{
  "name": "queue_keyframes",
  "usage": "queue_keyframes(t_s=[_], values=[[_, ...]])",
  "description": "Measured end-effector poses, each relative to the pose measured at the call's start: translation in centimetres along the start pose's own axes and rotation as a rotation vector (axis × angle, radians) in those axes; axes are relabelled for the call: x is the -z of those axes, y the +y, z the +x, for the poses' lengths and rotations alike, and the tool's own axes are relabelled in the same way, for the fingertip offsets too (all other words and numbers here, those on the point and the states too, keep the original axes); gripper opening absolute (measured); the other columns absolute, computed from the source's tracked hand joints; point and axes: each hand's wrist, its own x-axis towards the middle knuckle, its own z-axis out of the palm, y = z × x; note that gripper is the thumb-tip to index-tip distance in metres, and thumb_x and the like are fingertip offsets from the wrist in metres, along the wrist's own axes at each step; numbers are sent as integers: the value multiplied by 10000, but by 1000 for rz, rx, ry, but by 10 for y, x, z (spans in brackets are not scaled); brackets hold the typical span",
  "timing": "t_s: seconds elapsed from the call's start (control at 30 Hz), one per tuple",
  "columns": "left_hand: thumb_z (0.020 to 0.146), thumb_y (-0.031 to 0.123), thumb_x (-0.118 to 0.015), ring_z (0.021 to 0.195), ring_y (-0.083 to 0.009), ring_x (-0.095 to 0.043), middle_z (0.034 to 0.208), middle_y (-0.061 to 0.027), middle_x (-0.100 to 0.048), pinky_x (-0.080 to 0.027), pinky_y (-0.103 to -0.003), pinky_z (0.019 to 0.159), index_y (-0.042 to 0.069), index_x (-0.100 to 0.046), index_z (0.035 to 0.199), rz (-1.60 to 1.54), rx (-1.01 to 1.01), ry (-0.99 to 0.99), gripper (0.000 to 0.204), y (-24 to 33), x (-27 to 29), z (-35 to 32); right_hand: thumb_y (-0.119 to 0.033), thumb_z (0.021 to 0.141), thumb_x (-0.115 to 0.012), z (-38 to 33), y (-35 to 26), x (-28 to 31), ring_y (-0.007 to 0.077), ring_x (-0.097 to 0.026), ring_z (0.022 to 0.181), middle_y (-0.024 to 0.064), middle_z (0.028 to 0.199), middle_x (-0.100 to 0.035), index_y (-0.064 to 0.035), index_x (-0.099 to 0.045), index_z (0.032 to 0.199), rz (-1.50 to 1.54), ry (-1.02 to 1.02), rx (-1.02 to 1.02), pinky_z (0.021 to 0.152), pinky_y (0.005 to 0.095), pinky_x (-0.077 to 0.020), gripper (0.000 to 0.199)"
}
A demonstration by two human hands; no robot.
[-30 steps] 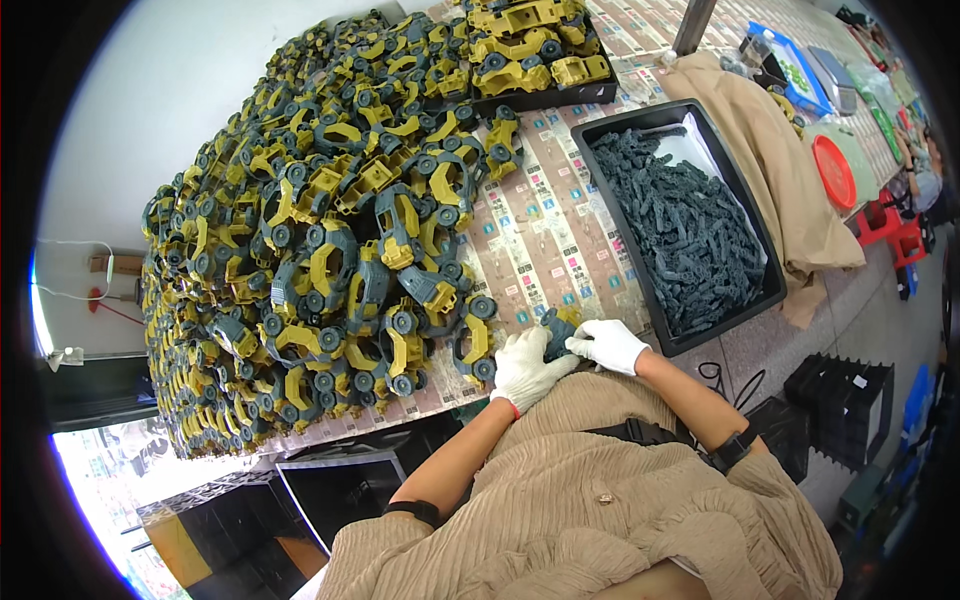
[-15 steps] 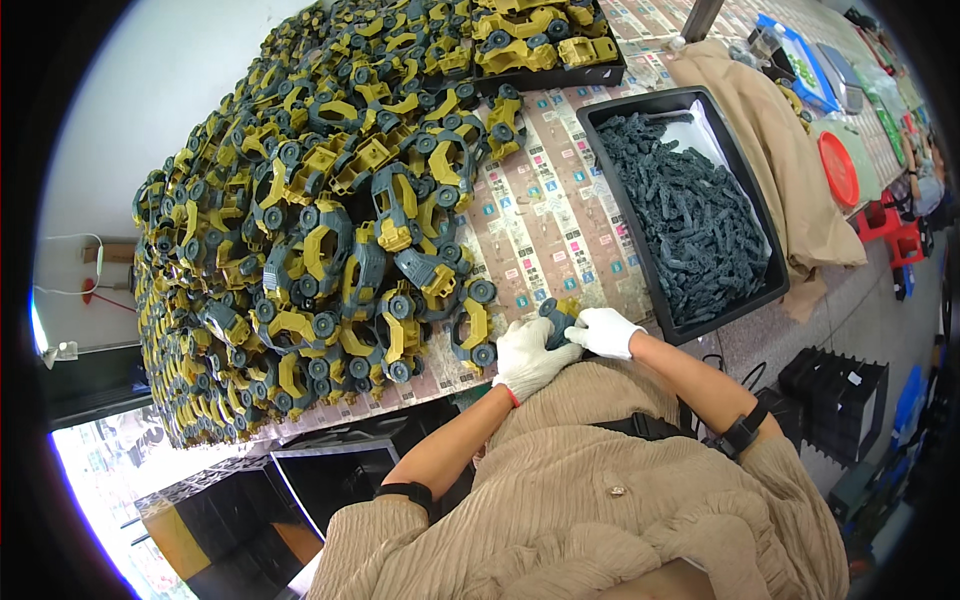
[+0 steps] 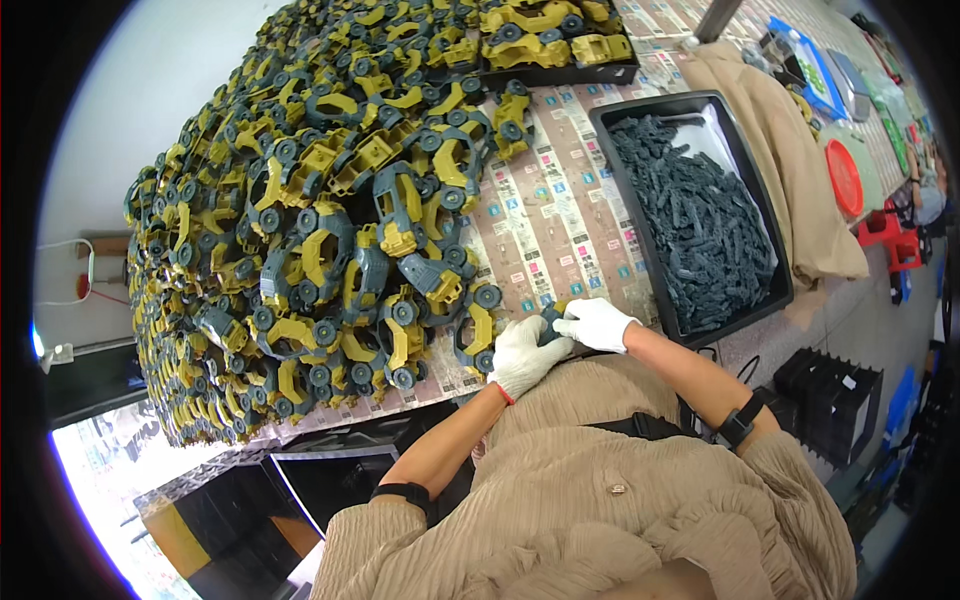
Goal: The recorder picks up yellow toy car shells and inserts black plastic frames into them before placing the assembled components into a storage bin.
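"Toy vehicle (image 3: 549, 317), 1 pc, grey-blue w/ a bit of yellow, is at the near edge of the table (image 3: 545, 205), btwn my L hand (image 3: 526, 358) and R hand (image 3: 596, 325), both white-gloved."

"Copy. Grip?"

"L has it, narrow, thumb and fingers round it. R sits at its R side, fingers bunched; can't tell on my feed if they pinch."

"Counts nearby?"

"1 black tray (image 3: 740, 318) to the R; dark strips (image 3: 700, 225) piled in it, too many to count. 1 yellow-and-grey toy heap (image 3: 330, 240) to the L, ditto. 1 black box (image 3: 600, 75) w/ mostly yellow bodies (image 3: 535, 20), up top. 1 brown cloth (image 3: 810, 210) just beside the tray. 2 dark armbands (image 3: 404, 492), 1 L, 1 R."
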Motion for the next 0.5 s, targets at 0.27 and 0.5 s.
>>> queue_keyframes(t_s=[0.27,0.5], values=[[708,384,-749,1016,-386,-592,1022,-226,-619,-478,-434,891,33,-630,1097,106,-104,75,538,-9,8,-14,-363,914,-694,-10,-6,-4,107,-542,535,45,819,-632,-13,-640,1117,564,63,-122,468,255,-445,408],[698,405,-764,1013,-353,-589,998,-202,-638,-475,-419,893,20,-630,1093,-85,63,134,567,-5,27,-46,-276,934,-678,-8,44,-7,103,-632,742,66,865,-683,-4,-656,1063,419,436,-65,662,276,-519,301]])
